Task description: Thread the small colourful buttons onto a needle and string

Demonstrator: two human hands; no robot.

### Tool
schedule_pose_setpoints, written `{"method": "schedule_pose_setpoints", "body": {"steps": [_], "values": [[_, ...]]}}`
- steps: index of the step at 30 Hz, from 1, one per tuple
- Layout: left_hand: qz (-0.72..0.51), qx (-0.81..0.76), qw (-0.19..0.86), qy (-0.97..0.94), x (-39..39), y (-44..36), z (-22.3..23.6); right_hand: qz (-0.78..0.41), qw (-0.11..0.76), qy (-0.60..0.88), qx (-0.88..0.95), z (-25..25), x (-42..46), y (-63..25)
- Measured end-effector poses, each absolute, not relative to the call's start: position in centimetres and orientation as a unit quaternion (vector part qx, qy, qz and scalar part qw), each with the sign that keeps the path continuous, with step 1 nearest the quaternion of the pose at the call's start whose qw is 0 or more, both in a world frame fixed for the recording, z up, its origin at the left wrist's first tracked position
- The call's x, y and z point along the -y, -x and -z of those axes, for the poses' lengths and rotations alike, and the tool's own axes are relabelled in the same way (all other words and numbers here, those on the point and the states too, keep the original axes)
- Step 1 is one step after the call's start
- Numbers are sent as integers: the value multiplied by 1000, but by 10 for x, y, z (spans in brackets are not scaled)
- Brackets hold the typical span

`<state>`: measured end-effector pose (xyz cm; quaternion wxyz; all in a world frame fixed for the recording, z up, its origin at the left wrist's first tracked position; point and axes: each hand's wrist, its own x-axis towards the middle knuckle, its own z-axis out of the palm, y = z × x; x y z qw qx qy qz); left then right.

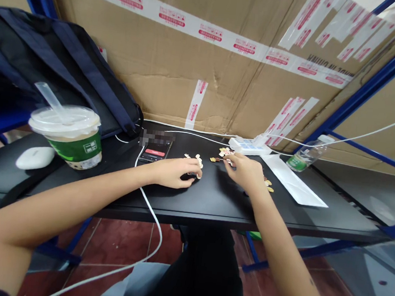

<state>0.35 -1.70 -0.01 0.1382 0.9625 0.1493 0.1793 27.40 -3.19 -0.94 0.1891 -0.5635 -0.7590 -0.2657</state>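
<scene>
My left hand (176,171) rests low over the black tabletop, its fingers curled toward the thumb. Right at its fingertips lies a small group of pale, button-like pieces (199,158). Whether one of them is between the fingers is hidden. My right hand (246,171) is closed in a pinch at the near edge of another little pile of light flat pieces (224,151). What it pinches is too small to tell. A few yellowish-brown pieces (213,159) lie between the hands. More yellowish pieces (269,183) show beside my right wrist, partly covered by it.
A phone (154,149) lies behind my left hand, with a white cable (155,219) running past it. Farther left stand a lidded drink cup (73,138), a white case (35,158) and a backpack (85,68). On the right are a power strip (249,147), a white tray (292,180) and a bottle (305,156).
</scene>
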Motion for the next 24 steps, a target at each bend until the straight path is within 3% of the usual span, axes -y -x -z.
{"method": "schedule_pose_setpoints", "body": {"steps": [24], "values": [[-192, -166, 91, -963, 15, -4, 2, 247, 185, 528, 791, 10, 21, -279]]}}
